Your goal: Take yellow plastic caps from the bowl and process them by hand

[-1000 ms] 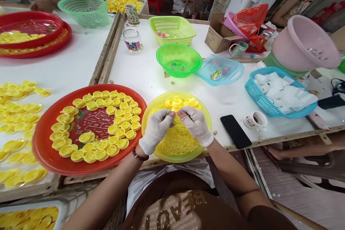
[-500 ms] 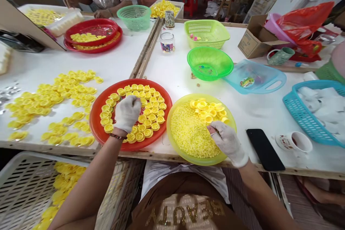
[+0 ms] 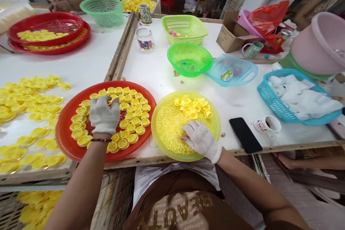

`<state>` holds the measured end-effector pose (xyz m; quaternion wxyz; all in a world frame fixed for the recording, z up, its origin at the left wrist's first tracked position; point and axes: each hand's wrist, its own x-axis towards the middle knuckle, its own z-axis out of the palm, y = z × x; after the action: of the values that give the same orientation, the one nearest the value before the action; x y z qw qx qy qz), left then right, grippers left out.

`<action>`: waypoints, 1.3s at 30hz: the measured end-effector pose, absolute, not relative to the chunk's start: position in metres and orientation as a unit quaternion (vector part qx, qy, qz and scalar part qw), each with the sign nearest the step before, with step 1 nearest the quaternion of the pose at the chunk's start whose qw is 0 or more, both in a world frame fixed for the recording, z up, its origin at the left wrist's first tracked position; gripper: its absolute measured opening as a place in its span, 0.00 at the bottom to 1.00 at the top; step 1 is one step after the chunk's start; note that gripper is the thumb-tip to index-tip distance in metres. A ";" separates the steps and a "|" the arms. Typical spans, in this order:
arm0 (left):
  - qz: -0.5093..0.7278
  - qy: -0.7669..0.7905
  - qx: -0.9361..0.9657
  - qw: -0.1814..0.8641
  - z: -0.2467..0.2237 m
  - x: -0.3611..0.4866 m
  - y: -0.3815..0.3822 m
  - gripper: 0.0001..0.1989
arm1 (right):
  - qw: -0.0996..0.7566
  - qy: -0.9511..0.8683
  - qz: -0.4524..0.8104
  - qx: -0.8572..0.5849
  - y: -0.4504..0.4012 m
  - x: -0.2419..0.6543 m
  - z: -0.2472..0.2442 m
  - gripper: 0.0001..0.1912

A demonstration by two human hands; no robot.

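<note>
My left hand (image 3: pixel 104 115), in a white glove with bare fingertips, is over the red round tray (image 3: pixel 64 140). Its thumb stands apart from the fingers, which reach down among small yellow cups (image 3: pixel 130 109) arranged on the tray; no cup shows in its grasp. In the yellow bowl (image 3: pixel 172 153), my right hand (image 3: pixel 201 139), also gloved, rests low on a heap of pale yellow beads (image 3: pixel 167 124). Its fingers curl toward the bare thumb, and whatever they pinch is too small to make out. Loose yellow cups (image 3: pixel 193 105) sit on the beads at the bowl's far side.
Yellow pieces (image 3: pixel 29 97) lie spread at left. Beyond the bowl stand a green basin (image 3: pixel 190 59), a blue scoop tray (image 3: pixel 237 68) and a glass jar (image 3: pixel 145 38). A phone (image 3: pixel 245 134), a mug (image 3: pixel 266 125) and a blue basket (image 3: pixel 285 109) are at right. A co-worker's hands (image 3: pixel 60 4) show across the table.
The view has shifted right. My left hand has gone from a closed fist to fingers apart over the tray. My right hand has moved farther left and down onto the beads.
</note>
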<state>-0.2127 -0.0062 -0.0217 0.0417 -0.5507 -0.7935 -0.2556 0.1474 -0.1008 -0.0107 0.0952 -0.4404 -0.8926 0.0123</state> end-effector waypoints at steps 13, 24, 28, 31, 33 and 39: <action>-0.211 -0.605 -0.743 -0.190 0.014 -0.001 0.026 0.09 | 0.477 -0.392 0.643 -0.452 -0.069 0.154 0.007 0.24; -0.321 -0.521 -0.694 -0.379 0.020 -0.021 -0.045 0.09 | 0.626 -0.325 0.619 -0.345 -0.038 0.124 0.039 0.26; -0.348 -0.474 -0.631 -0.506 0.012 -0.019 -0.053 0.15 | 0.646 -0.372 0.557 -0.366 -0.035 0.110 0.038 0.27; -0.357 -0.470 -0.597 -0.543 0.011 -0.019 -0.053 0.15 | 0.652 -0.385 0.529 -0.383 -0.035 0.108 0.037 0.26; -0.356 -0.476 -0.590 -0.547 0.013 -0.019 -0.053 0.15 | 0.653 -0.382 0.533 -0.379 -0.036 0.110 0.038 0.26; -0.365 -0.478 -0.550 -0.580 0.018 -0.021 -0.053 0.16 | 0.649 -0.366 0.538 -0.395 -0.036 0.119 0.042 0.27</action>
<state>-0.0209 -0.0533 0.0175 -0.5796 -0.5498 -0.4778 -0.3654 0.1186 -0.0359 0.0424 0.6490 -0.3948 -0.3656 0.5378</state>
